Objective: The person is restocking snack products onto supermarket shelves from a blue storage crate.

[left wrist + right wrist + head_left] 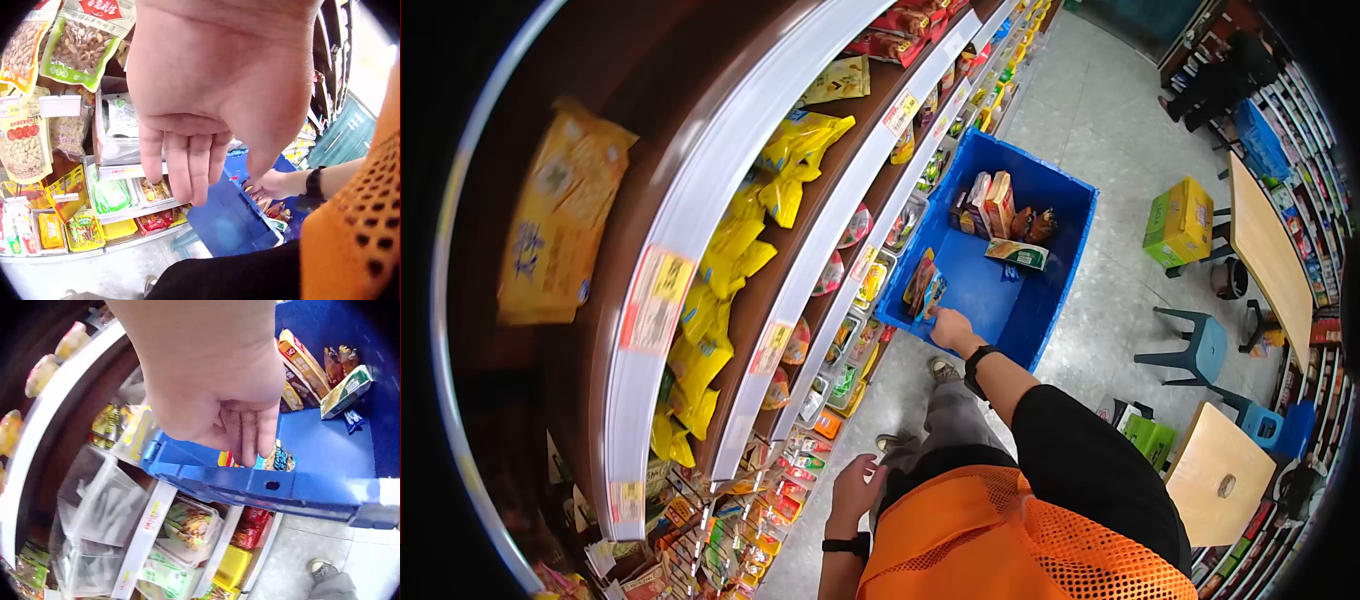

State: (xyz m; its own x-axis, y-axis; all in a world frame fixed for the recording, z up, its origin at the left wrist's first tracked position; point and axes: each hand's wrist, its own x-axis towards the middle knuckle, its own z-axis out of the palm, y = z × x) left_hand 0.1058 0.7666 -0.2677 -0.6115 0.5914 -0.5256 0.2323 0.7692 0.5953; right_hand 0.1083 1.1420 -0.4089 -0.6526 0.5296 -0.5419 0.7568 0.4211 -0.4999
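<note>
My right hand (950, 328) reaches over the near wall of a blue plastic bin (1072, 262). In the right wrist view its fingers (250, 434) point down, their tips right at a blue snack packet (279, 456) inside that wall; whether they grip it I cannot tell. Beside this packet, another snack bag (918, 280) leans in the bin's left corner. Farther in are upright snack boxes (998, 203), brown packets (1032, 226), a green-and-white box (1017, 254) and a small blue packet (1010, 272). My left hand (856, 490) hangs by the shelves, fingers loosely bent, holding nothing.
Shelves on the left carry yellow snack bags (700, 345), cups and trays (840, 380). On the right stand a teal stool (1190, 350), a yellow-green carton (1178, 222) and wooden tables (1220, 470). A person in black (1235, 75) bends near the far shelves.
</note>
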